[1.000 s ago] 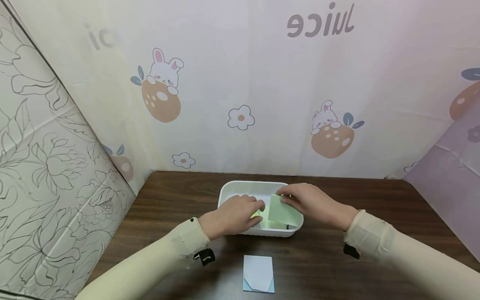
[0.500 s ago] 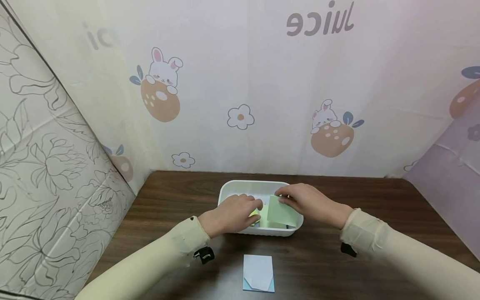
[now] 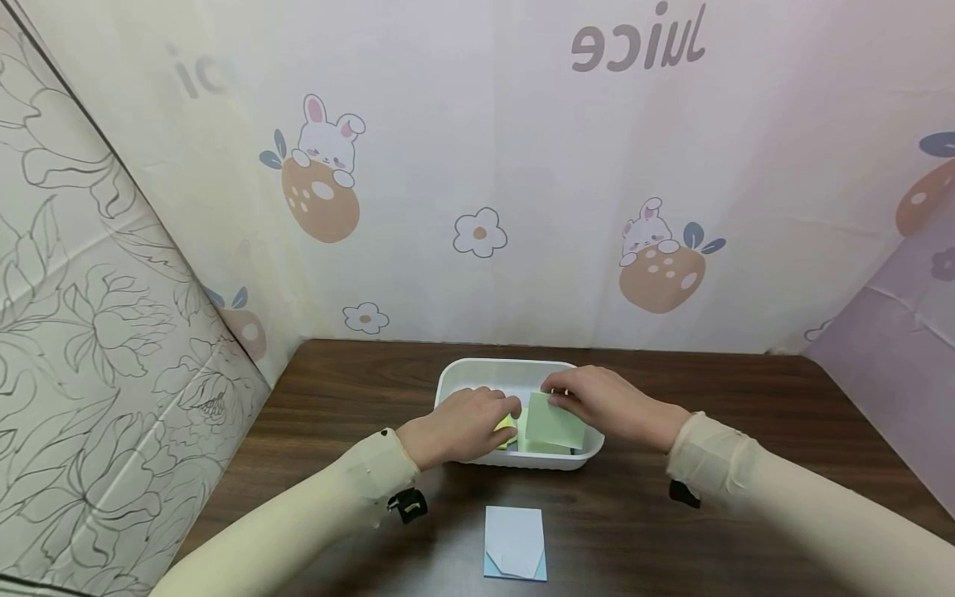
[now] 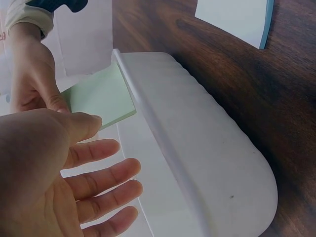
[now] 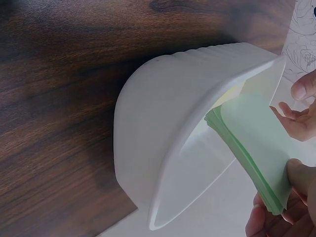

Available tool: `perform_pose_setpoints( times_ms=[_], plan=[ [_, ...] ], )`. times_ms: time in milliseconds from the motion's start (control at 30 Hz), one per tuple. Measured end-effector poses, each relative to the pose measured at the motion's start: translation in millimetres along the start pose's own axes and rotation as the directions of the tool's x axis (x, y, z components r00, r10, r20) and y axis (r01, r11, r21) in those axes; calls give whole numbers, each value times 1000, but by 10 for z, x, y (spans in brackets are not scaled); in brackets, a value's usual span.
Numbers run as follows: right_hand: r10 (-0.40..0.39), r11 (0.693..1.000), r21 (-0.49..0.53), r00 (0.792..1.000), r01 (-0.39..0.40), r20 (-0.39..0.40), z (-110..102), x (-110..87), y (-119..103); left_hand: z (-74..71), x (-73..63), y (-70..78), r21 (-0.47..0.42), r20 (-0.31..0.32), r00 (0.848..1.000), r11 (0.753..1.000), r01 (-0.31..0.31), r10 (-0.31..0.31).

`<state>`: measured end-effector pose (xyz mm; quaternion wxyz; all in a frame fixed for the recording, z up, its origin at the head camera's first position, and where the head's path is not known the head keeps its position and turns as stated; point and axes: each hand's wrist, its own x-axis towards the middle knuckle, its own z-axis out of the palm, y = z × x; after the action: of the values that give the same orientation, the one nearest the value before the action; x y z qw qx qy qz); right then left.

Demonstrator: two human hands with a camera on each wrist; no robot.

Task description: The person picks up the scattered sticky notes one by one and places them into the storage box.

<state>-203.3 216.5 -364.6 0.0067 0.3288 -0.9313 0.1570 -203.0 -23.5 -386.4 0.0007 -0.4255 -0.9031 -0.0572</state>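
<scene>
My right hand pinches a pad of green sticky notes by its edge, thumb on one face and fingers behind. The pad is tilted over the opening of a white plastic bin, and its layered green edge shows in the right wrist view. My left hand hovers over the bin's left part with fingers loosely spread, holding nothing. In the left wrist view its thumb overlaps the green pad. Something yellow lies inside the bin, partly hidden by the left hand.
A small pad with a white top sheet and blue underneath lies on the dark wooden table in front of the bin. Patterned curtains stand behind the table and along both sides.
My right hand has shifted slightly left with the green pad, which has turned to sit straighter over the bin. The left hand stays nearly where it was.
</scene>
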Motion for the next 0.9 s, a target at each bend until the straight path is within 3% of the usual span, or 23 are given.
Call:
perform_pose_setpoints(
  times_ms=[900],
  plan=[
    [18, 1000, 5, 999, -18, 29, 145, 33, 67, 96, 24, -18, 18, 13, 1000, 1000, 2, -3]
  ],
)
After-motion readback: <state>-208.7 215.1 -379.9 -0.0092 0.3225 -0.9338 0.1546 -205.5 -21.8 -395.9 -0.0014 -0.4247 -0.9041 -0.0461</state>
